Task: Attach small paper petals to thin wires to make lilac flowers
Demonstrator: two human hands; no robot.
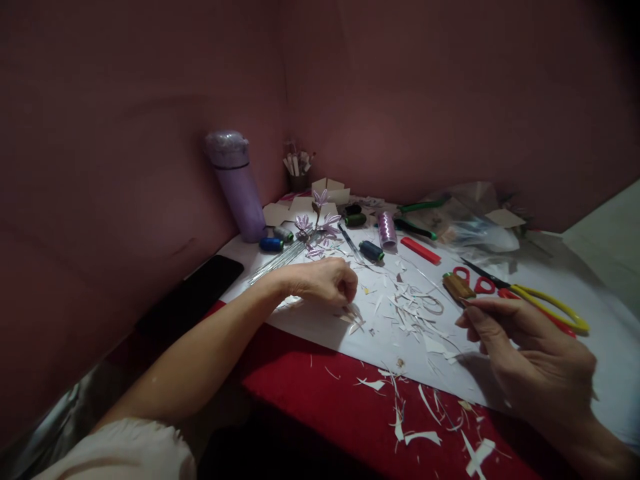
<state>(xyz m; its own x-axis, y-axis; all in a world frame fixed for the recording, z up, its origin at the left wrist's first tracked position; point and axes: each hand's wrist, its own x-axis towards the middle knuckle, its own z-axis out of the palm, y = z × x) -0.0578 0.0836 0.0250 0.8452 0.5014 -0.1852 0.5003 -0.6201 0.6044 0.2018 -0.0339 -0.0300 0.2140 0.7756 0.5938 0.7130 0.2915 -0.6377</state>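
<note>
My left hand is low over the white paper, fingers curled closed by some small pale scraps; whatever they hold, if anything, is hidden. At the right, my right hand pinches a thin wire-like strand between thumb and forefinger, in front of a golden-brown thread spool. Beyond my left hand lie a lilac thread-wrapped flower spray and a bundle of thin silvery wires. A dark blue-grey spool and a slim pen-like tool rest behind it.
Yellow-handled scissors and red-handled scissors lie by my right hand. Paper cuttings litter the sheet and the red cloth. A purple bottle and a black phone-like slab are at left; plastic bags lie behind.
</note>
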